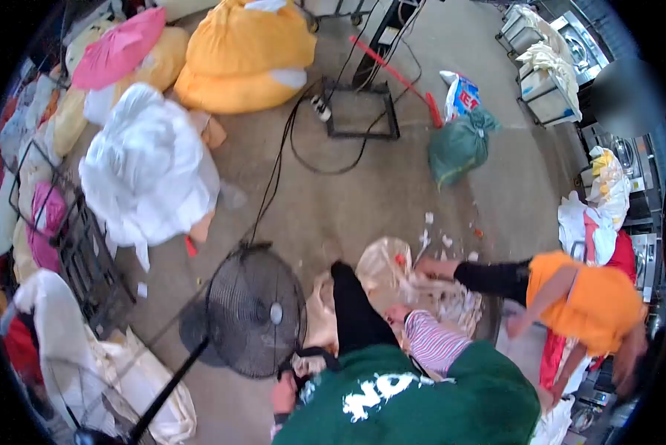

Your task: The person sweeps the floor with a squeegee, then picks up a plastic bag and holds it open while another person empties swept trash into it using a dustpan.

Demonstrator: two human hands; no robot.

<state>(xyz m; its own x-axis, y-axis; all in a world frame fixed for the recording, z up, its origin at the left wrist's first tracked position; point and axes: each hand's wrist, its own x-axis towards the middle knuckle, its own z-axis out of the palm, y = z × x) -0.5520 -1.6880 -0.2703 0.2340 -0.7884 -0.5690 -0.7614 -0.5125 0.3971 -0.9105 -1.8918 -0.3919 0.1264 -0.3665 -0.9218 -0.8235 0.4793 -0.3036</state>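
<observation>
My left hand (283, 393) is low in the frame, beside the green shirt (436, 400) and below the fan (255, 311). Its fingers are curled around something dark, which I cannot make out, near a black strap (322, 359). My right hand (397, 315) comes out of a pink-and-white striped sleeve (433, 340) and is close to a cream cloth (381, 259) on the floor. The fingers of this hand are too small and blurred to read. White scraps (459, 308) lie on the cloth to its right.
A co-worker in an orange shirt (581, 300) bends at the right. White (151, 167) and orange bundles (244, 55) are at the upper left. Black cables trail from a metal stand (362, 136). A green sack (457, 148) and washing machines (574, 44) are farther off.
</observation>
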